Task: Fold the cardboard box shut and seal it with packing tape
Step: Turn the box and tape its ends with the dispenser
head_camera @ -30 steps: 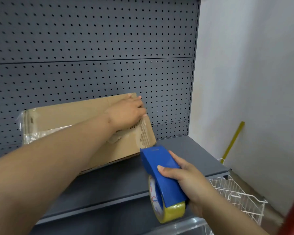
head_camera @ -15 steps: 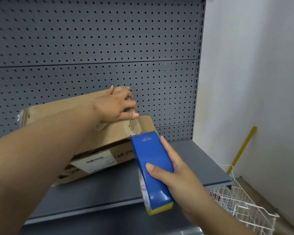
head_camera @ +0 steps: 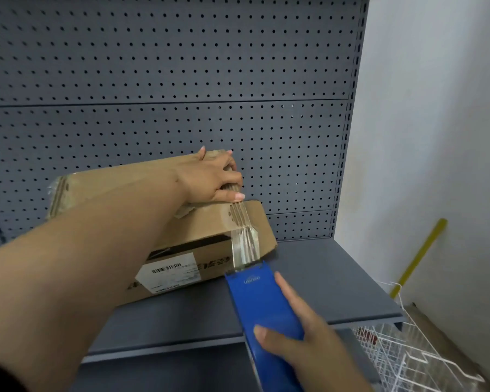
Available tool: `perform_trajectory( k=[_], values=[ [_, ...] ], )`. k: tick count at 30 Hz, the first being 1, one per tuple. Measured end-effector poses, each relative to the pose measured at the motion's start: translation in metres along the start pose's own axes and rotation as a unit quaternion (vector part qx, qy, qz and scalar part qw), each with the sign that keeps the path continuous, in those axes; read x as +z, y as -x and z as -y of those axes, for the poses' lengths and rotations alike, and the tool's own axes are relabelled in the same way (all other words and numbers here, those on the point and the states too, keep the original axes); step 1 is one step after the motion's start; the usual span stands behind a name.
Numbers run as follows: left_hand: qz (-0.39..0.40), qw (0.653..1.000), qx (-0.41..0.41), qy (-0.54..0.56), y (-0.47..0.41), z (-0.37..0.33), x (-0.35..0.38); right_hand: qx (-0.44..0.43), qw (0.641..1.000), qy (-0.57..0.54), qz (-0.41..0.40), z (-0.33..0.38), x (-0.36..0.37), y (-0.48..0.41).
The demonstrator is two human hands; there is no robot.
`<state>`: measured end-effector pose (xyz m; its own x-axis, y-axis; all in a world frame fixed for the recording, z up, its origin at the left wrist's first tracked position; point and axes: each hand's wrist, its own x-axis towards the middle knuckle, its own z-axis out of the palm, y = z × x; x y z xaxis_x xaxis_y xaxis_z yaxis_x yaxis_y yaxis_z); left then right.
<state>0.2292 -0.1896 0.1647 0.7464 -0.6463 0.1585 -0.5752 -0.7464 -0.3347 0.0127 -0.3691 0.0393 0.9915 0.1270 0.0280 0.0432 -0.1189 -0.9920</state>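
A brown cardboard box point(head_camera: 207, 236) with a white barcode label point(head_camera: 170, 275) rests tilted on the grey shelf point(head_camera: 317, 290). My left hand point(head_camera: 212, 178) grips the box's upper right edge, thumb pressing down the end of a clear tape strip point(head_camera: 242, 239). The strip runs down over the box's right corner to the blue tape dispenser point(head_camera: 263, 315). My right hand point(head_camera: 300, 343) holds the dispenser just below and in front of the box's near corner.
A grey perforated back panel point(head_camera: 164, 80) stands behind the shelf. A white wall is at the right, with a yellow stick point(head_camera: 419, 256) leaning on it. A white wire basket point(head_camera: 408, 360) sits low at the right, beyond the shelf's end.
The box has been tipped so its labelled side shows. My right hand has pulled the dispenser down and back from the box, drawing out a length of tape.
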Motion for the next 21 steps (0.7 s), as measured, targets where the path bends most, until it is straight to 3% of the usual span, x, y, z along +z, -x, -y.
perform_trajectory(
  k=[14,18,21],
  values=[
    [-0.012,1.000,0.006,-0.017,0.000,-0.021,0.009,0.045,0.987,0.132,-0.076,0.013,-0.004,-0.043],
    [0.001,1.000,0.008,-0.012,0.004,-0.022,0.014,0.077,0.987,0.135,-0.049,0.001,0.012,-0.050],
    [0.007,1.000,-0.003,0.011,0.008,-0.011,0.018,0.091,0.975,0.170,-0.110,-0.014,0.000,-0.049]
  ],
)
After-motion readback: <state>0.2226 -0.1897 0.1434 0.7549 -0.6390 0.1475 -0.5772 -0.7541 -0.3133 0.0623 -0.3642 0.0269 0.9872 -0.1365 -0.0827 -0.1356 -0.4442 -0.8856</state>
